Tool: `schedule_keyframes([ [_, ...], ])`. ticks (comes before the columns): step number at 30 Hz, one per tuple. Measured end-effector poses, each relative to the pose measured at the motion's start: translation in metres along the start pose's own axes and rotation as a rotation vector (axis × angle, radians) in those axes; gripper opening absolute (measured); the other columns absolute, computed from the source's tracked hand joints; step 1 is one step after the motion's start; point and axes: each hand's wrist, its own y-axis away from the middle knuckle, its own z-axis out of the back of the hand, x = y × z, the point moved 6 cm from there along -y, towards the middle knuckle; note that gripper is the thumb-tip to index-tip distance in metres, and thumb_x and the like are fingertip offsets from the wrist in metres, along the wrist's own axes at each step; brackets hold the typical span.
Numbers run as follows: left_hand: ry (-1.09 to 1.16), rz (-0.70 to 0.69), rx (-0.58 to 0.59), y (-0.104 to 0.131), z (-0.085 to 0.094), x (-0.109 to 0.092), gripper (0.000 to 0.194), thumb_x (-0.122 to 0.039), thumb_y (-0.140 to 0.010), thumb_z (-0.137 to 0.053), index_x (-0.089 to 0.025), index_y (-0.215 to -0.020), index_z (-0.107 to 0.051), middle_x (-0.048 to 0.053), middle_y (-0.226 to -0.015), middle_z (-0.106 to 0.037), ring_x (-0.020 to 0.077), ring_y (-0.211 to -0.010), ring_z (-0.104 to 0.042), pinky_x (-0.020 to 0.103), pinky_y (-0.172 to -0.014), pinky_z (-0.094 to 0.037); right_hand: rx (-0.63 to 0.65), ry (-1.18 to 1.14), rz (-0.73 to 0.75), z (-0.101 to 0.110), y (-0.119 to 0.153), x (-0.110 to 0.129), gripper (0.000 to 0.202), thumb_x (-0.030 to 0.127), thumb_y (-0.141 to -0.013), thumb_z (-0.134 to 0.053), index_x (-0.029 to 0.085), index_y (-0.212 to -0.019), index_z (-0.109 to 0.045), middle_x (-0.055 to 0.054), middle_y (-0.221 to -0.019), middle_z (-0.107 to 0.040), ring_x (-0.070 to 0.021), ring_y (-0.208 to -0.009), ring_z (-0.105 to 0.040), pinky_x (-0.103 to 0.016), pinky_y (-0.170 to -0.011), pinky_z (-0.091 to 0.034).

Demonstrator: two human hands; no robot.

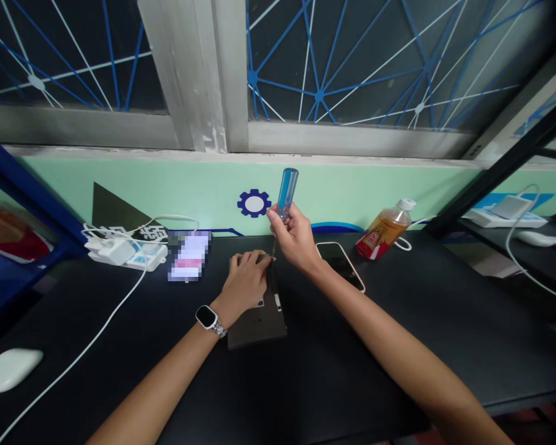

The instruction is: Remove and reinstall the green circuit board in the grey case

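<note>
My right hand (293,238) is closed around a screwdriver (287,190) with a clear blue handle, held nearly upright. Its thin shaft points down, and the tip meets the far right corner of a dark, flat rectangular device (257,327) on the table. Across the far part of that device lies my left hand (245,281), fingers bent over its far edge and thumb close to the screwdriver tip. A small white label shows at the device's right side. Whatever sits under the tip is too small to make out.
On the black table (352,364), a phone (338,266) lies right of my right hand, near a tilted drink bottle (384,228). A lit phone (189,256) and a white power strip (141,254) with cables are at the left. A white rounded object (12,369) lies nearer.
</note>
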Motion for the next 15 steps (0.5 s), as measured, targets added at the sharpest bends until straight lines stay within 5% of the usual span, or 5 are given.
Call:
schedule_keyframes([
  [15,0.005,0.0,-0.002,0.001,0.0005,-0.0002,0.037,-0.018,-0.098,-0.037,-0.024,-0.129,-0.057,0.009,-0.139,-0.054,0.0272,-0.12,-0.049,0.047,-0.103,-0.032,0.024,0.045,-0.014,-0.0008,0.0023,0.0006,0.035,0.06,-0.093,-0.055,0.026,-0.101,-0.057,0.002,-0.067,-0.048,-0.0126,-0.053,-0.043,-0.028,-0.048,-0.035],
])
